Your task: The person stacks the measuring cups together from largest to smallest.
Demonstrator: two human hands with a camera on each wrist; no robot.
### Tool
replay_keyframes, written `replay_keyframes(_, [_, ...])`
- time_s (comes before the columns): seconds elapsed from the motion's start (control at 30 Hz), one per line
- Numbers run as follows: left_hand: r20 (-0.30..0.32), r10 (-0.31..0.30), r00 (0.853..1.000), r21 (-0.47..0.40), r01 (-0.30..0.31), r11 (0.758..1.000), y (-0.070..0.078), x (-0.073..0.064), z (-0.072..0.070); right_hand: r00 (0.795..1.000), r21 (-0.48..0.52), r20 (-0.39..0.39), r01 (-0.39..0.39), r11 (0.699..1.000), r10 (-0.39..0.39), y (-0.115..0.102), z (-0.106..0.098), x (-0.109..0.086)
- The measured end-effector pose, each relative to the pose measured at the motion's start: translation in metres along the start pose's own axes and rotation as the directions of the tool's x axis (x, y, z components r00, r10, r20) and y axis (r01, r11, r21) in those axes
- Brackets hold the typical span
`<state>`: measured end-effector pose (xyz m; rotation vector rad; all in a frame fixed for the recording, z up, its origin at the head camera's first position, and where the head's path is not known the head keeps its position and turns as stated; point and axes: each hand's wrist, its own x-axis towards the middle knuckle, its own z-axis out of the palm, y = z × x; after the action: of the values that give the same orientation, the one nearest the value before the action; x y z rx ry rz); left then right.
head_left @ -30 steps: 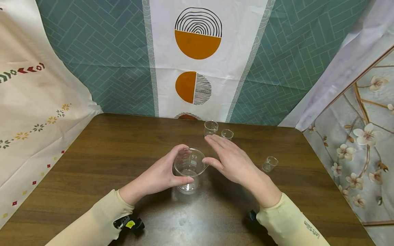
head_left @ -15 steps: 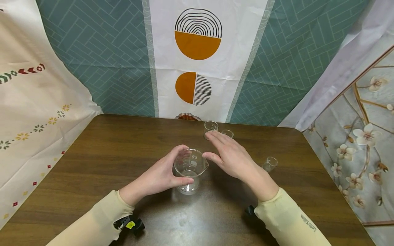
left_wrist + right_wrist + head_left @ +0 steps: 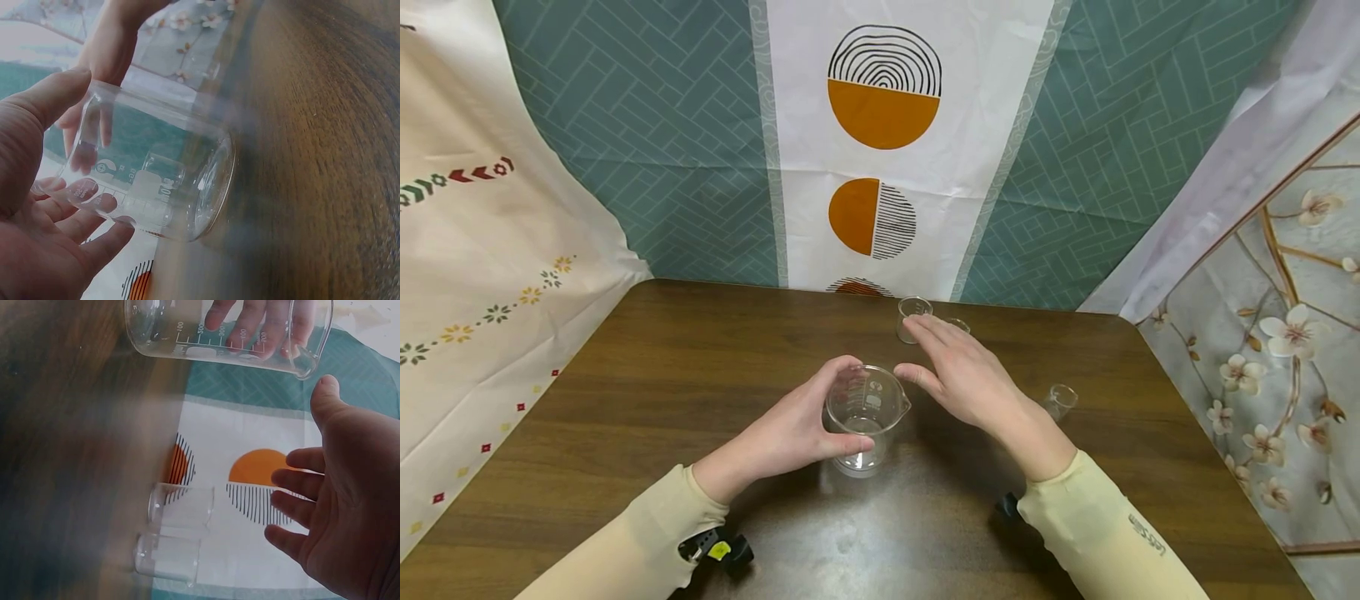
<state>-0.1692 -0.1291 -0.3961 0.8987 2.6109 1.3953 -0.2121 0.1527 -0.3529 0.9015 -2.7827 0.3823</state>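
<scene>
My left hand point(image 3: 793, 425) grips a large clear glass beaker point(image 3: 868, 408) round its upper side, thumb in front and fingers behind. White graduations and print show on the beaker point(image 3: 150, 162) in the left wrist view. It stands upright at the middle of the table, its spout pointing right. Just beyond the spout, my right hand point(image 3: 962, 375) hovers with fingers extended and thumb apart, holding nothing. In the right wrist view, the thumb of that hand point(image 3: 356, 487) is close to the spout, with a gap between them.
Toward the back of the brown wooden table point(image 3: 715, 333) are two smaller glass beakers, one point(image 3: 907, 328) partly behind the right fingers and one point(image 3: 959, 323) mostly hidden. Another small beaker point(image 3: 1062, 400) stands right of the right wrist. Patterned cloths point(image 3: 685, 167) hang behind.
My right hand has shifted slightly up and away from the beaker's spout, so the thumb no longer overlaps the rim. The left hand and the large beaker have stayed in place.
</scene>
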Motion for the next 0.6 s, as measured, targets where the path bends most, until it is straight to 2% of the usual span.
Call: replay_keyframes(0.6, [-0.011,0.008,1.0,0.024,-0.008,1.0,0.0,0.0,0.001,1.0,-0.017,-0.017,-0.002,1.0,0.002,0.009,0.004,0.012])
